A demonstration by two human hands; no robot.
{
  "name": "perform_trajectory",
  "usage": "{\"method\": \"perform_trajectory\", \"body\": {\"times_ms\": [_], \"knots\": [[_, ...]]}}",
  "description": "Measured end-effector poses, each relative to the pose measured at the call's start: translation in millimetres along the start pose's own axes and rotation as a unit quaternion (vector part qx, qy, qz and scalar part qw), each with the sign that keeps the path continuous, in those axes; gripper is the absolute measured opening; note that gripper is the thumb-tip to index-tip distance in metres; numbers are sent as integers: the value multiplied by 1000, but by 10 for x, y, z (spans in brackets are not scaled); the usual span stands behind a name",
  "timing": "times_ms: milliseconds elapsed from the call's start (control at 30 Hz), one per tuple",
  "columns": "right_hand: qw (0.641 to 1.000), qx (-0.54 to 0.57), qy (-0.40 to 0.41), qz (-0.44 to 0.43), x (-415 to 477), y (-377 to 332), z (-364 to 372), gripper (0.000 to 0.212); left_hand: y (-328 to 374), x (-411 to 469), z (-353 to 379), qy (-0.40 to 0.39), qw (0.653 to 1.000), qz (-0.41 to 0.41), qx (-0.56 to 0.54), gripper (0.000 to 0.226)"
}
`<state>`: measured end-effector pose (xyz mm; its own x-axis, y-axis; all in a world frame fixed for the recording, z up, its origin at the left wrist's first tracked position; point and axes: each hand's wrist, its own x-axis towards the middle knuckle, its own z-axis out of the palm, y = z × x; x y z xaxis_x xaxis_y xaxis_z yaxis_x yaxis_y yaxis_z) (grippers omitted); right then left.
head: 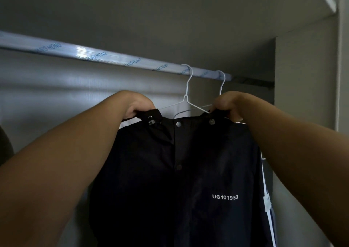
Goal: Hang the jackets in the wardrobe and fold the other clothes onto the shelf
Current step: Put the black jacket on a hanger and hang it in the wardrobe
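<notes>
In the head view, the left hand (138, 105) is gripping the left corner of the collar of the black jacket (179, 171), its fingers curled tight round the fabric edge. The right hand (227, 103) is clutching the right corner the same way, fingers bunched and closed on the cloth. The jacket is hanging straight down below both sets of fingers, front toward the camera, with snaps running down its middle and the white lettering "UG101953" sitting well below the right fingers. Between the two hands a white wire hanger (186, 88) is rising from the collar, its sloping arms reaching down toward the fingers on each side and its hook sitting over the rail (113, 58) above. Whether the jacket's shoulders are seated on the wire is not showing. A second wire hanger (222, 82) is hooking over the rail just above the right fingers, close to the rail's end. Beyond the right fingers a dark garment with white stripes (268, 209) is hanging just behind the jacket's edge, and past it the wardrobe side panel (302, 80) is closing that side off. Out past the left fingers the rail is running on toward the frame edge with open room beneath it, the back wall (56, 95) lying behind.
</notes>
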<state>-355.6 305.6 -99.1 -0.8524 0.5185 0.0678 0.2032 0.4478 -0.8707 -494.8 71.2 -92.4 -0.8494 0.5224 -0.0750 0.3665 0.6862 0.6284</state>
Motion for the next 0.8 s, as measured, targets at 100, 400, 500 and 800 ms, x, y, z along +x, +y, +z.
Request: {"method": "perform_trajectory", "body": {"times_ms": [100,400,500,800], "knots": [[999,41,19,-7,68,34,2,20,28,-16,-8,-41,998,-52,19,19],[994,106,5,-11,54,41,-35,18,33,-44,34,13,998,-49,22,17],[991,136,7,-17,65,-25,-50,13,31,-26,68,53,998,-20,-17,15],[1000,7,-11,9,51,-97,-40,7,-158,151,55,237,959,49,-147,12]]}}
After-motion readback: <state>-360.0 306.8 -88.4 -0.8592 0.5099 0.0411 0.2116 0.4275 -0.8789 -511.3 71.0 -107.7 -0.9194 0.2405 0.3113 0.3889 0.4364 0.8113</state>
